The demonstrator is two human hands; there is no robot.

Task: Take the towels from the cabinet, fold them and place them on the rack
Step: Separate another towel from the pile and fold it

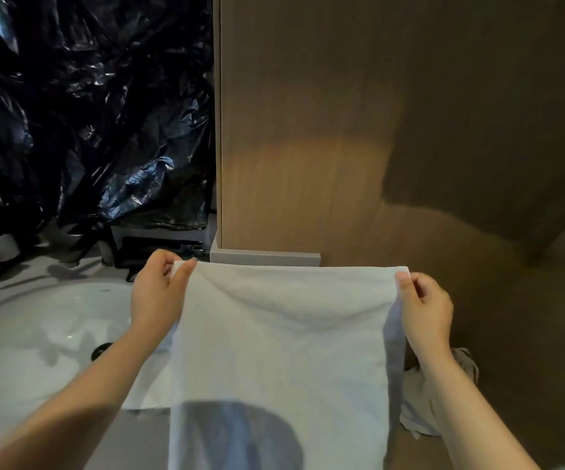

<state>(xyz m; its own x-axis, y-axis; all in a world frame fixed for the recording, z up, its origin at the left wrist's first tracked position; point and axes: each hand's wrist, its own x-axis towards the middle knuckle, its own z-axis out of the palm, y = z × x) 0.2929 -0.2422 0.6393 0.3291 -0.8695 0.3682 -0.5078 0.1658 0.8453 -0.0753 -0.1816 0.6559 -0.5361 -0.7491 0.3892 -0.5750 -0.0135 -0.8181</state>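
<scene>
Left hand: the left hand (pixel 159 293) pinched the top left corner of the towel (pixel 281 351), thumb and fingers curled over the hem.
Right hand: the right hand (pixel 425 310) pinched the top right corner in the same way, fingers curled and the edge caught at the fingertips.
Towel: white, stretched between the two hands and held up by its top edge. It sagged a little in the middle of that edge and hung down in front of the person past the bottom of the view. A rounded shadow lay across its lower part.
Hands to towel: the hands were well apart, one at each upper corner, level with each other, with the cloth's whole width between them.
Desk: a grey desk (pixel 138 435) showed below the left forearm, to the left of the hanging towel.
Sink: a white sink (pixel 47 334) was set in the desk left of the left hand, its dark drain (pixel 101 349) near the forearm.
Wooden panel: a brown wooden panel (pixel 376 130) stood behind the towel, partly lit and partly in shadow.
Black plastic bag: a crumpled, shiny black plastic bag (pixel 87 113) filled the upper left, beyond the sink.
Pale object: a pale object (pixel 420 395) lay low beside the right forearm; what it was could not be told.
</scene>
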